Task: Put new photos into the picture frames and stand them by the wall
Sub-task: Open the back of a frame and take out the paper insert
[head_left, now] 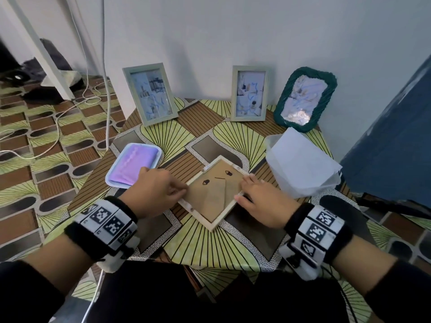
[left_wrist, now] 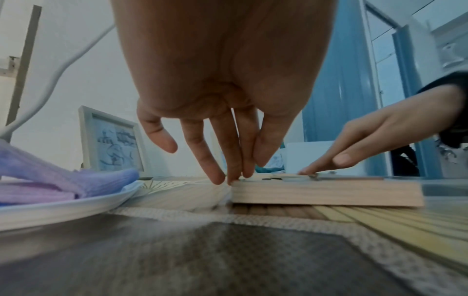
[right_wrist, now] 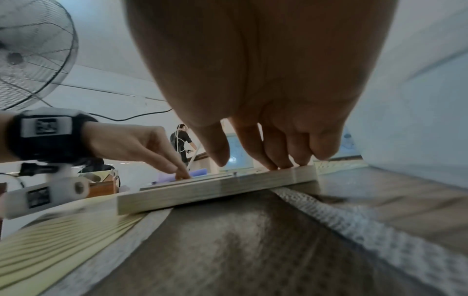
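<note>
Head view shows us a wooden frame (head_left: 213, 191) lying face down on the surface (head_left: 238, 243), turned like a diamond, with our hands at opposite sides of it. Our left hand (head_left: 155, 191) reaches down with nearly straight fingers (left_wrist: 215, 160), bunched together, their tips touching the frame's top left edge where it meets the brown backing; whether they pinch a small tab there we cannot tell. Our right hand (head_left: 261, 201) lies with straight, released fingers (right_wrist: 268, 152) pressing on the frame's right rail, thumb (right_wrist: 215, 148) lifted just off the wood. From the left wrist view the frame (left_wrist: 326, 193) sits flat, its pale side rail facing us, fingertips on its upper corner. A white tray (head_left: 112, 180) holding a folded purple cloth (head_left: 134, 163) lies just beside our left hand, and a clear plastic bin (head_left: 300, 164) stands near our right hand, so the frame lies between them, with bare surface in front of it toward us and behind it toward the wall. Three frames stand by the wall: a pale frame (head_left: 150, 96) at the left, a second pale frame (head_left: 250, 94) in the middle and a green braided frame (head_left: 305, 99) at the right. The lying frame is light wood, with a brown board back, dark clips and a folded stand.
</note>
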Demonstrator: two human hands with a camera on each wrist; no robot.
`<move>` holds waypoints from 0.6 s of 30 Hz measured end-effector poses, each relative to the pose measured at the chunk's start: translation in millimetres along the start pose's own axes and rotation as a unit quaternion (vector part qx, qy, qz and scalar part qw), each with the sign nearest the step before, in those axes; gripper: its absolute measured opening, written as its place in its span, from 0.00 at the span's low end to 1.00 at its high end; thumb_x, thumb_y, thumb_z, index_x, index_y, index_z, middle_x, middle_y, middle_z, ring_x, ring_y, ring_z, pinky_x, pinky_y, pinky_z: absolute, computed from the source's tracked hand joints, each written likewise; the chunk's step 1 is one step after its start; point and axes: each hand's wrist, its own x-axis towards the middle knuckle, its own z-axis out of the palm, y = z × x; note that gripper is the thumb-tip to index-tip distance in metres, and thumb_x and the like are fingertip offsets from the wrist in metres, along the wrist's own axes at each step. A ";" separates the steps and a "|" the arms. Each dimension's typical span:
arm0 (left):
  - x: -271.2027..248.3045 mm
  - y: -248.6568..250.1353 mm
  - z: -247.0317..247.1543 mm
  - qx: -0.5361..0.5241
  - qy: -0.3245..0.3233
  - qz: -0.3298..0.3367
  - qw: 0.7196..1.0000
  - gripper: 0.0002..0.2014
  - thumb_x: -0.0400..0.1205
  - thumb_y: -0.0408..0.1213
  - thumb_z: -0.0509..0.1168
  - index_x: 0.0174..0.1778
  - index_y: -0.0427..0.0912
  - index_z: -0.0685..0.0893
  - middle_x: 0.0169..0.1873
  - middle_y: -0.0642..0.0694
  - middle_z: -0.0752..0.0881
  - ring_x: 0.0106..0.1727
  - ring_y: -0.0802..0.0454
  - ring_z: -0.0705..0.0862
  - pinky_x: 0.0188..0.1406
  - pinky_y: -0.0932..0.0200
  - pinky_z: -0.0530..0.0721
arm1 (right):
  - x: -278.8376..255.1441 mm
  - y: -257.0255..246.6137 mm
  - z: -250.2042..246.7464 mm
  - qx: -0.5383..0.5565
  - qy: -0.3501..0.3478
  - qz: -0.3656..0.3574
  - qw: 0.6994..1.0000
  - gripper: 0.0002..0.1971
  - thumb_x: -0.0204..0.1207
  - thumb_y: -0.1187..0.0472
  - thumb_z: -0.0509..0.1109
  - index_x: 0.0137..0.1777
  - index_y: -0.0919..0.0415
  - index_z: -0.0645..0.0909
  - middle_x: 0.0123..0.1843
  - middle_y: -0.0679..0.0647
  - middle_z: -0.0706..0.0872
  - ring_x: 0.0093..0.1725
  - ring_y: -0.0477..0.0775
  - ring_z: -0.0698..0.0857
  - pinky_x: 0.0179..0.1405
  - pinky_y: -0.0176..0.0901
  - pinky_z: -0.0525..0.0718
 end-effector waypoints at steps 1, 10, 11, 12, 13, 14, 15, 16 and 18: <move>-4.3 2.2 0.9 0.010 0.004 0.007 1.000 0.09 0.82 0.50 0.66 0.52 0.63 0.91 0.42 0.62 0.90 0.49 0.57 0.82 0.59 0.51 0.67 | 6.2 1.3 -1.7 0.000 -0.007 -0.003 1.000 0.30 0.87 0.45 0.51 0.83 0.62 0.59 0.87 0.58 0.55 0.86 0.53 0.51 0.83 0.51 0.55; -19.2 20.3 3.7 0.050 -0.020 0.006 0.999 0.21 0.70 0.63 0.74 0.59 0.65 0.87 0.48 0.61 0.89 0.57 0.59 0.81 0.52 0.53 0.60 | 40.2 8.2 -15.4 0.011 -0.012 -0.064 0.998 0.35 0.84 0.56 0.65 0.86 0.61 0.53 0.87 0.56 0.56 0.86 0.53 0.55 0.84 0.48 0.55; -18.9 20.8 3.9 0.055 -0.025 0.006 0.998 0.22 0.70 0.64 0.74 0.60 0.65 0.87 0.48 0.62 0.88 0.57 0.59 0.81 0.51 0.53 0.59 | 39.7 8.2 -15.3 0.011 -0.008 -0.066 0.998 0.35 0.84 0.56 0.65 0.86 0.61 0.53 0.87 0.56 0.55 0.86 0.53 0.55 0.84 0.49 0.56; -18.3 20.9 4.0 0.058 -0.029 0.007 0.998 0.23 0.70 0.64 0.73 0.60 0.65 0.86 0.48 0.64 0.88 0.56 0.60 0.81 0.51 0.53 0.59 | 38.2 8.4 -14.8 0.009 0.001 -0.069 0.998 0.35 0.84 0.55 0.65 0.86 0.61 0.52 0.87 0.56 0.55 0.85 0.53 0.56 0.84 0.48 0.57; -17.5 20.7 3.5 0.055 -0.031 0.008 0.998 0.23 0.70 0.64 0.74 0.61 0.65 0.86 0.46 0.65 0.88 0.55 0.62 0.81 0.50 0.53 0.59 | 35.5 9.0 -13.8 0.003 0.011 -0.072 0.997 0.35 0.84 0.54 0.64 0.86 0.61 0.52 0.87 0.55 0.54 0.85 0.52 0.55 0.84 0.46 0.56; -16.6 20.5 2.7 0.048 -0.033 0.012 0.998 0.24 0.70 0.63 0.74 0.62 0.65 0.86 0.45 0.66 0.87 0.53 0.64 0.80 0.50 0.54 0.61 | 31.6 9.4 -12.7 -0.004 0.017 -0.072 0.997 0.35 0.85 0.52 0.63 0.86 0.61 0.51 0.88 0.55 0.52 0.86 0.52 0.53 0.83 0.45 0.54; -15.3 20.5 1.4 0.036 -0.036 0.021 0.998 0.24 0.70 0.62 0.74 0.63 0.64 0.85 0.43 0.66 0.87 0.51 0.64 0.80 0.51 0.54 0.64 | 27.1 10.1 -11.2 -0.008 0.016 -0.069 0.997 0.36 0.85 0.49 0.61 0.86 0.61 0.49 0.88 0.55 0.49 0.86 0.50 0.50 0.83 0.44 0.52; -13.2 20.6 0.2 0.019 -0.037 0.038 0.998 0.25 0.71 0.60 0.75 0.64 0.63 0.85 0.43 0.64 0.88 0.50 0.64 0.81 0.51 0.54 0.69 | 22.1 10.8 -9.6 -0.009 0.010 -0.063 0.998 0.37 0.86 0.48 0.59 0.87 0.60 0.46 0.88 0.54 0.46 0.86 0.49 0.47 0.83 0.44 0.50; -6.1 21.8 -0.9 -0.014 -0.035 0.083 0.996 0.24 0.75 0.53 0.73 0.69 0.60 0.83 0.47 0.59 0.88 0.52 0.58 0.83 0.53 0.52 0.80 | 12.1 12.3 -6.9 -0.013 -0.012 -0.056 0.998 0.38 0.86 0.45 0.58 0.87 0.59 0.42 0.88 0.52 0.42 0.86 0.48 0.43 0.84 0.45 0.46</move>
